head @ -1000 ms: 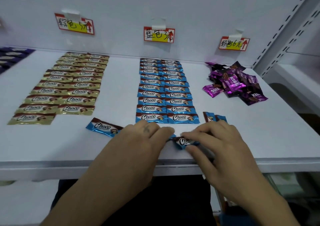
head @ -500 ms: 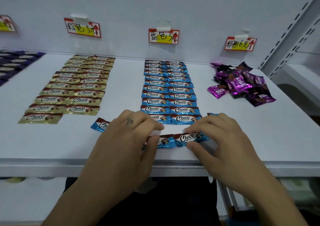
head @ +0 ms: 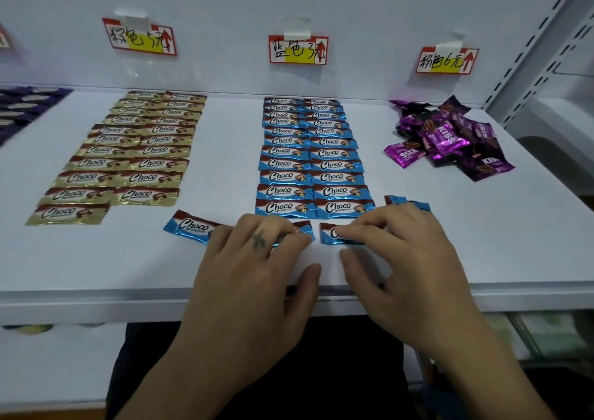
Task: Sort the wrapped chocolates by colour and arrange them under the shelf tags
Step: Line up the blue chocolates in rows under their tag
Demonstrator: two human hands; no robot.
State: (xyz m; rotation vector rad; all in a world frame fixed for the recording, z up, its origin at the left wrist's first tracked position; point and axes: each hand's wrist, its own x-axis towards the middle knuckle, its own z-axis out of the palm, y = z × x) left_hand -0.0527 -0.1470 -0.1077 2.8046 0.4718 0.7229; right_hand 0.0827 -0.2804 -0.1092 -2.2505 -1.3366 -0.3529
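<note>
Blue chocolates point(head: 311, 159) lie in two neat rows on the shelf point(head: 128, 259) under the blue tag point(head: 298, 50). At the front of the rows the left hand point(head: 257, 268) presses flat fingers point(head: 286, 235) on a loose chocolate point(head: 303, 226), and the right hand point(head: 408, 259) presses on a second chocolate point(head: 329, 235) just beside it. Both grips are apart, thumbs off the wrappers, holding nothing.

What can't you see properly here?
Head view:
- Blue chocolate: mostly under the left hand.
- Second blue chocolate: name covered by the right hand.
- Blue wrappers behind the right hand: number hidden.
- Dark purple chocolates: blurred, cut off by the left edge.
</note>
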